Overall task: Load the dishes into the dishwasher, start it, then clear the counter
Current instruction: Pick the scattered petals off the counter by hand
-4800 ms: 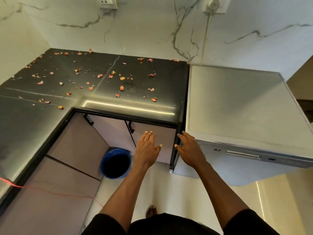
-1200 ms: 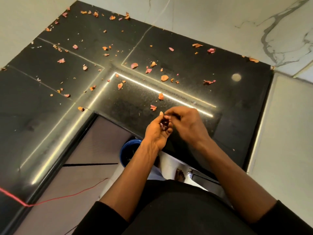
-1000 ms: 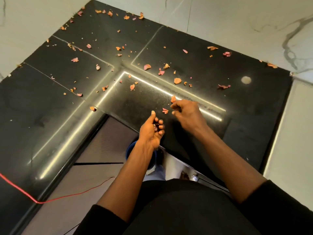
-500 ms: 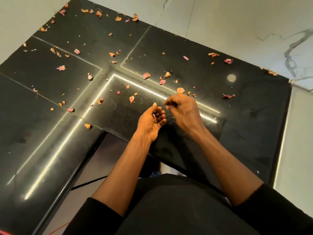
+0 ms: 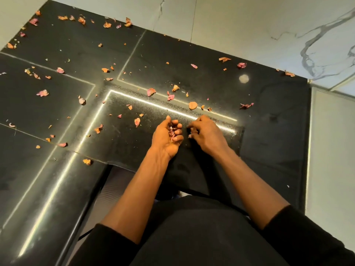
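No readable txt, labels, brands, nos. or signs in view. Black counter (image 5: 269, 143), marble wall (image 5: 249, 25) & pale appliance top (image 5: 332, 150) carry no print or markings that can be made out.

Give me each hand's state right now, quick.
Left hand: cupped palm-up, fingers curled round petal scraps.
Right hand: fingers curled above the counter; cannot tell whether it pinches anything.
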